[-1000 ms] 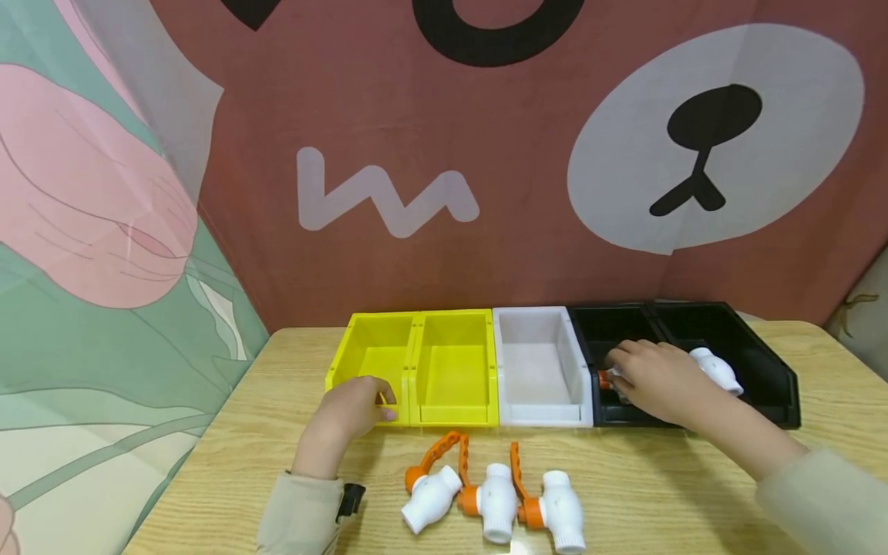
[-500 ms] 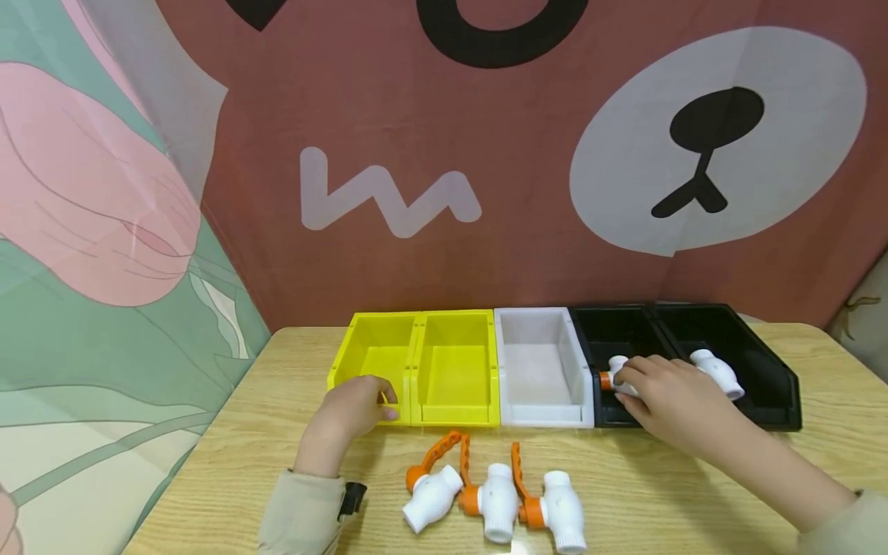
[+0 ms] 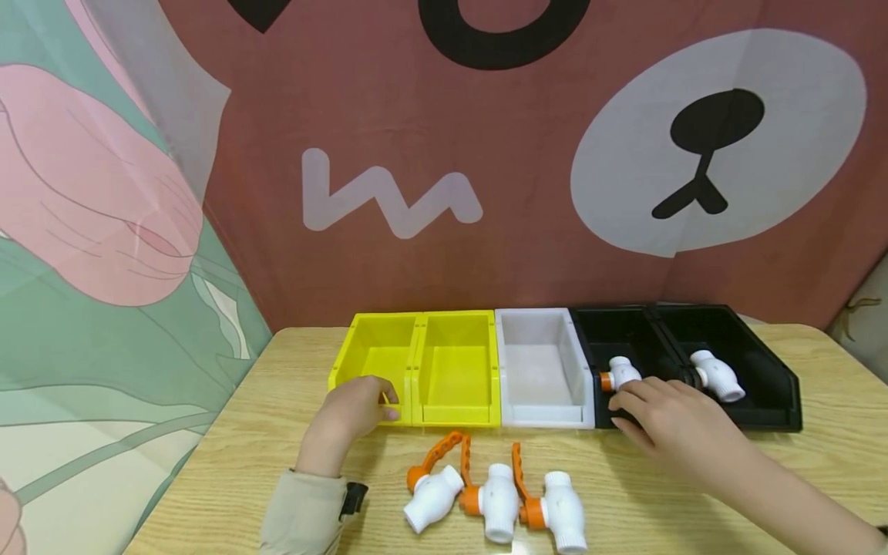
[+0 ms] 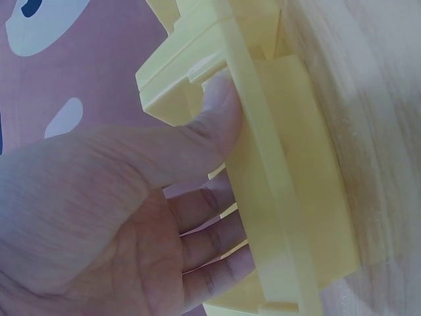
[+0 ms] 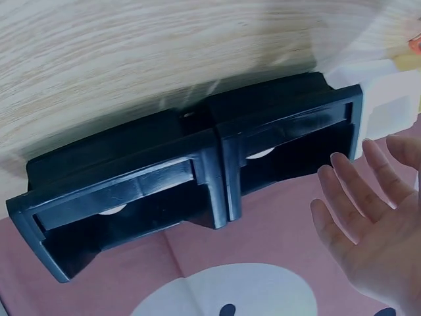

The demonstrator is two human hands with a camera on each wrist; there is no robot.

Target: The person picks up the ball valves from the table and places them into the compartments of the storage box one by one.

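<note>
My left hand (image 3: 357,408) grips the front wall of the leftmost yellow bin (image 4: 270,171), thumb on one side and fingers on the other. My right hand (image 3: 676,420) is at the front of the left black bin (image 3: 617,327), its fingers extended and holding nothing; the right wrist view shows them spread. In that bin lies a white ball valve (image 3: 624,371) with an orange part facing left. The right black bin (image 3: 735,331) holds another white ball valve (image 3: 721,376).
Before the bins, three white ball valves with orange handles lie on the wooden table: a left valve (image 3: 433,497), a middle valve (image 3: 499,501) and a right valve (image 3: 563,512). A second yellow bin (image 3: 455,418) and a white bin (image 3: 544,416) stand between. A printed cloth (image 3: 444,270) hangs behind.
My right hand has let go of the ball valve in the left black bin and drawn back toward the front. The left hand has stayed on the yellow bin.
</note>
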